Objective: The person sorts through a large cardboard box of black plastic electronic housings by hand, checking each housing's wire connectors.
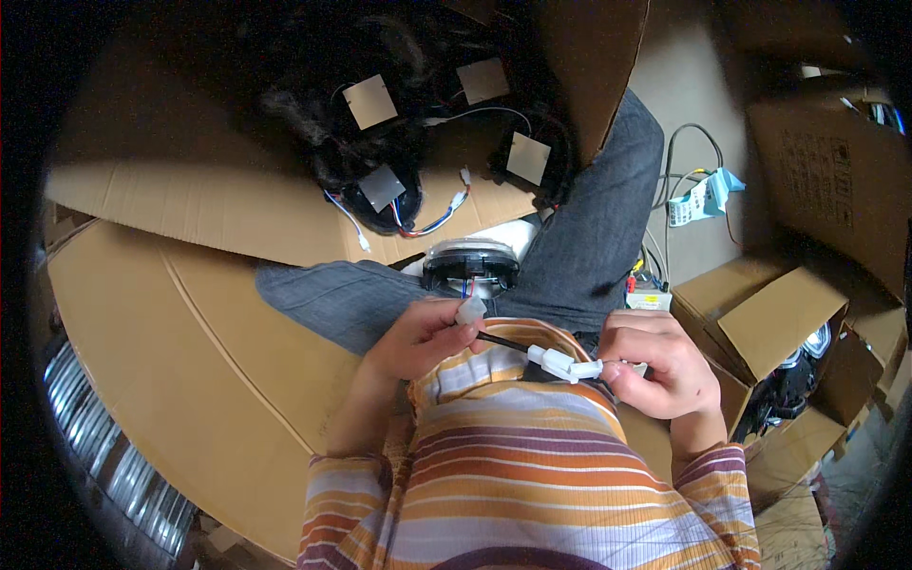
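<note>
Between thumb and fingers, my left hand (423, 337) pinches a whitish plastic connector (470, 311). Red and blue wires rise from it toward a round lamp unit (470, 264) with a clear rim and black housing, which sits between my legs. A black cable (502, 340) runs from beside my left fingers to a white plug connector (565, 364) in front of my striped shirt. My right hand (660, 369) is closed at the right end of that white plug connector; a small pale piece shows by its fingers, its kind unclear.
Ahead, an open carton (171, 204) holds several black units with square pale plates (370, 102) and loose wires. At right, another carton (779, 313) contains lamp parts. Cables and a blue-white wrapper (705, 198) lie on the floor. Shiny stacked items (123, 465) stand left.
</note>
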The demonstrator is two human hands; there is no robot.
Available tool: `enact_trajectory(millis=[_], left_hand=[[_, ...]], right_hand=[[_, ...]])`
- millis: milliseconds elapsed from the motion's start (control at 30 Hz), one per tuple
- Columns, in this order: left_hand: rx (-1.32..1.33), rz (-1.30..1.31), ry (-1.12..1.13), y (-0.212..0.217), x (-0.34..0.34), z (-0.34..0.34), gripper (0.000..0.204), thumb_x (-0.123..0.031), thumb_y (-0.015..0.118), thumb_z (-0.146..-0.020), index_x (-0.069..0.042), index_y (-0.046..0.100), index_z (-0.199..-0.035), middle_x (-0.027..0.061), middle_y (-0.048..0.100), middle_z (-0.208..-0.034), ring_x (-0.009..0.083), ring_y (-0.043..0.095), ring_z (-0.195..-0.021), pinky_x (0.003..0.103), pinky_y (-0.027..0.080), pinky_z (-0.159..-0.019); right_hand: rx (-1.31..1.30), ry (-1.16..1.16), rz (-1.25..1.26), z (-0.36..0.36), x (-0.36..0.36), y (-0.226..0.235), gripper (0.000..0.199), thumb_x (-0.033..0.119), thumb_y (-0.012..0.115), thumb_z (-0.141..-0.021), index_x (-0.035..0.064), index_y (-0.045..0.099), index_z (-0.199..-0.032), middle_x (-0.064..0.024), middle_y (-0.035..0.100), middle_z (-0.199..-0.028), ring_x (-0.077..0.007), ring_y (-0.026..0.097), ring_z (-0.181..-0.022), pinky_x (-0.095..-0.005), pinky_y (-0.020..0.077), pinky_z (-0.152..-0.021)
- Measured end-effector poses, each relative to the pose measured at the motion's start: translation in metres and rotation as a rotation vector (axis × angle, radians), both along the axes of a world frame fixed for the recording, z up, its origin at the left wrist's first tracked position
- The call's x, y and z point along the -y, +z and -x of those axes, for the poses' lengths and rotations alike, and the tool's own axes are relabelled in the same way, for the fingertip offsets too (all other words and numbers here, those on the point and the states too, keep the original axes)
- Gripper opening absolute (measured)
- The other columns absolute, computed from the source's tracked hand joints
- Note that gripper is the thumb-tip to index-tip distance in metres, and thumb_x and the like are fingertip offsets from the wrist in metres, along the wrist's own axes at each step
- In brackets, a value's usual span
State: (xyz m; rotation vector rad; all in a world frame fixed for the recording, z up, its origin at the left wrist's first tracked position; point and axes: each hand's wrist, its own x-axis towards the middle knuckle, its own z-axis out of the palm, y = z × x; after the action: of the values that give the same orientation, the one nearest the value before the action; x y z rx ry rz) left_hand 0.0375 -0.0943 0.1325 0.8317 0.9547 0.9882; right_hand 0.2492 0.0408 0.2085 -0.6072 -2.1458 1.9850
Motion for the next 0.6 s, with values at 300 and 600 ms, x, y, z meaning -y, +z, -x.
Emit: enact_trajectory(millis=[300,600], left_hand=[[0.015,0.256,-0.142,0.015,0.004,-0.003,0.020,-0.019,0.048,-0.078,0.000,0.050,-0.072,0.0046,0.048,-0.070,0.0130,0.045,-0.064,0.024,0.037,-0.058],[-0.024,0.432,0.003,0.026,0.010,-0.012,0.018,-0.018,0.046,-0.079,-0.001,0.051,-0.075,0.0024,0.049,-0.073,0.0095,0.044,-0.068,0.023,0.036,-0.063]], right_hand=[[0.171,-0.045,-0.205,-0.004,0.005,-0.002,0.009,0.006,0.049,-0.066,0.0019,0.045,-0.060,-0.0096,0.043,-0.056,-0.0256,0.045,-0.053,-0.0333,0.0369,-0.049],[0.150,0.088,-0.168,-0.011,0.002,-0.003,0.010,0.007,0.048,-0.066,0.0013,0.044,-0.059,-0.0104,0.043,-0.056,-0.0267,0.045,-0.053,-0.0343,0.0376,-0.049]])
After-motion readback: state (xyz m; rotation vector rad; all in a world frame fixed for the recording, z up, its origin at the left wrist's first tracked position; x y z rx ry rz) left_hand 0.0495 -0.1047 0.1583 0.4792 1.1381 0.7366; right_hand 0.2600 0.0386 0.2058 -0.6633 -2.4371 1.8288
